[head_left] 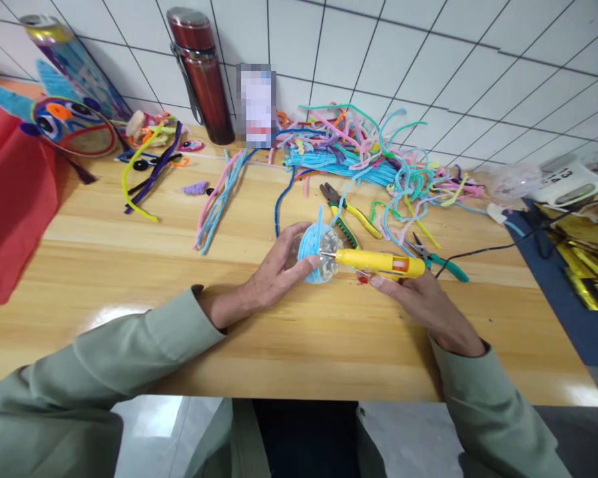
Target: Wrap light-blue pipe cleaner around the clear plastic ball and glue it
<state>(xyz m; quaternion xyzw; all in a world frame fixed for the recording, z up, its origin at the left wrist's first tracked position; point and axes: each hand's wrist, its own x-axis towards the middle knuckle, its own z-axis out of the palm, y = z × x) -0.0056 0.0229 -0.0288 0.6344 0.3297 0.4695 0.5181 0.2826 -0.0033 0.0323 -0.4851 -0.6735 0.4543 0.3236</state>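
My left hand (278,269) is closed round a clear plastic bottle piece (333,244), with its thumb on the blue pipe cleaner (307,244) wound about it. One loose end of that pipe cleaner sticks upward. In my right hand (423,302) is a yellow hot glue gun (373,261), pointing left, its metal tip at the wound pipe cleaner. Whether the tip touches it, I cannot tell. Just behind the bottle piece lie yellow-green pliers (353,216). Another pair of pliers (438,257), with teal handles, rests beyond my right hand.
Tangled pipe cleaners (349,162) lie along the wall. A red thermos (204,79) and a blurred upright panel (256,106) stand at the back. Left are a decorated bird-like craft (74,126), a tall can (74,60) and red cloth (12,199). A black cord (498,249) runs right.
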